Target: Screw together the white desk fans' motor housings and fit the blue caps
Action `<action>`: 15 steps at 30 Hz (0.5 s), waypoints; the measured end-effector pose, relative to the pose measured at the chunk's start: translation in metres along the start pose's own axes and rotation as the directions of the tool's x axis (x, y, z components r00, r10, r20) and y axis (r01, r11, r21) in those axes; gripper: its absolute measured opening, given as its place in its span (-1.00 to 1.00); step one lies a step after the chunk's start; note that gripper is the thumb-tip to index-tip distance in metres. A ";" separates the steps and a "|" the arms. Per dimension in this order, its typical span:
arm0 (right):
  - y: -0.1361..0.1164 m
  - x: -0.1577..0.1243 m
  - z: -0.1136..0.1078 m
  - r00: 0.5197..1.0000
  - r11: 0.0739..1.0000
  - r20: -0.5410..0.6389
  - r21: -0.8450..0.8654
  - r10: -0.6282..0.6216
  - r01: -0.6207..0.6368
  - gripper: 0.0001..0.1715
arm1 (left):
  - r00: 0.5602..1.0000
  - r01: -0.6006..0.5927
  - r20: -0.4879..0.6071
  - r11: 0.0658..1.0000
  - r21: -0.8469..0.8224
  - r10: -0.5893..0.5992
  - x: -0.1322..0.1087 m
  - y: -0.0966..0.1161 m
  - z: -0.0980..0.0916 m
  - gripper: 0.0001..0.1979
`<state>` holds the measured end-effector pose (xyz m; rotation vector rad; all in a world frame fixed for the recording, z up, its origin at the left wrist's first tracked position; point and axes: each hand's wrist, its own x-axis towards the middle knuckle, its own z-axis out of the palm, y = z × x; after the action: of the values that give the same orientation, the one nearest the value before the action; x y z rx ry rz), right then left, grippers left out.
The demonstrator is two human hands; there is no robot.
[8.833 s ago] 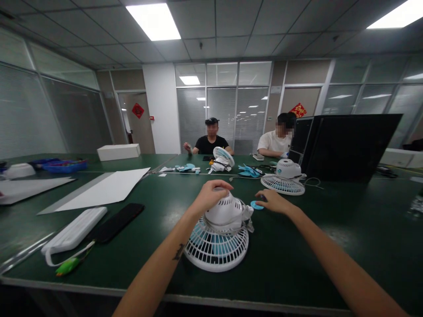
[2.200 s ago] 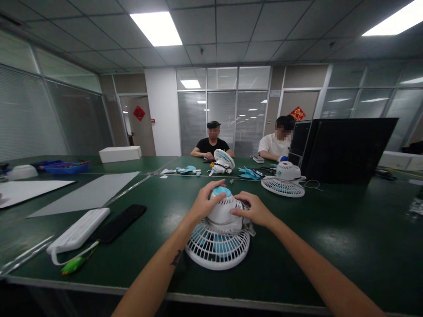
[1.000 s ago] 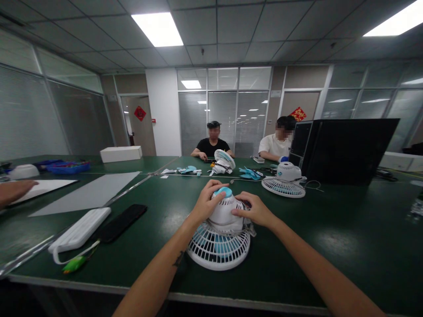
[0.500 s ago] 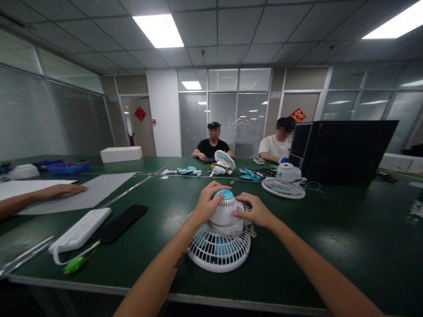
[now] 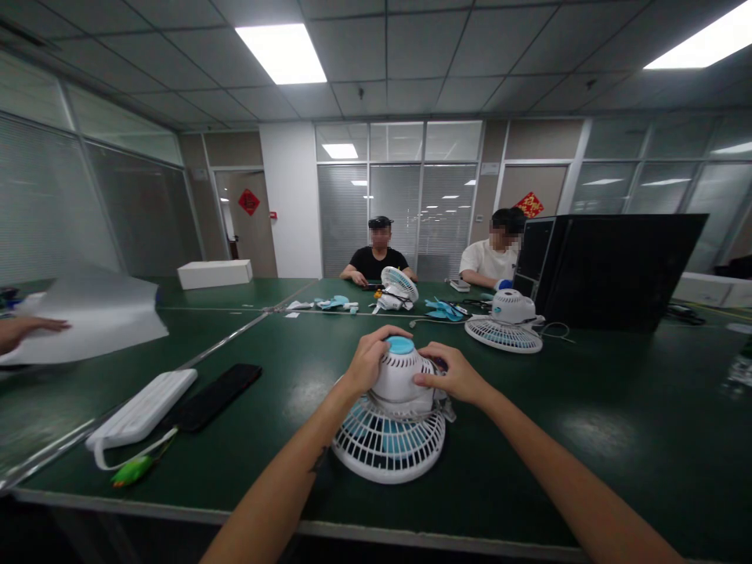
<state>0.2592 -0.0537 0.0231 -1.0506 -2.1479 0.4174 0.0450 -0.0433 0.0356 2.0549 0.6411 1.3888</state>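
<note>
A small white fan (image 5: 404,385) lies face down on the green table in front of me, its round grille (image 5: 388,454) against the tabletop and blue blades showing through the slats. A light-blue round cap (image 5: 400,345) tops its motor housing. My left hand (image 5: 369,359) is wrapped round the housing's left side, with the thumb near the cap. From the right, my right hand (image 5: 450,371) grips the housing with thumb and fingers; some of its fingertips are hidden behind it. A cable is bunched at the fan's right side, below my right hand.
A second fan (image 5: 504,333) lies face down at the right, before a large black case (image 5: 611,270). Another fan (image 5: 398,290) rests farther back near a seated person. On the left are a white power bank (image 5: 144,409), a black phone (image 5: 220,395) and another person's hand (image 5: 35,329) with paper (image 5: 111,317).
At the left, the other person's hand has drawn back leftward, and the paper has been lifted and shifted. My hands and the fan look almost unchanged; the left fingers have eased slightly off the cap.
</note>
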 end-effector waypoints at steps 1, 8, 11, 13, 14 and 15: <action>0.000 0.000 0.000 1.000 1.000 0.000 0.002 0.001 -0.001 -0.28 | 1.000 0.002 0.007 1.000 -0.022 -0.001 0.000 -0.001 0.000 -0.61; 0.003 0.000 0.001 1.000 1.000 -0.002 -0.006 -0.007 0.007 -0.33 | 0.997 -0.034 -0.072 0.998 0.059 0.038 -0.003 -0.002 0.004 -0.78; 0.002 0.000 0.001 1.000 1.000 -0.001 -0.009 -0.002 0.002 -0.32 | 0.995 -0.036 -0.090 0.991 0.129 0.048 -0.003 -0.001 0.003 -0.79; 0.002 0.000 0.001 1.000 1.000 -0.001 -0.001 0.002 -0.002 -0.31 | 0.996 -0.038 -0.072 0.991 0.132 0.048 -0.002 0.001 0.001 -0.79; 0.002 0.000 0.000 1.000 1.000 -0.002 0.003 0.004 -0.004 -0.31 | 0.997 -0.040 -0.067 0.991 0.127 0.049 -0.002 0.001 0.000 -0.78; 0.001 0.000 0.000 1.000 1.000 -0.002 0.004 0.004 -0.004 -0.31 | 0.997 -0.036 -0.066 0.992 0.118 0.044 -0.002 0.001 -0.001 -0.78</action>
<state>0.2599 -0.0530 0.0219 -1.0529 -2.1423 0.4221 0.0432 -0.0458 0.0353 2.1288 0.7289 1.4818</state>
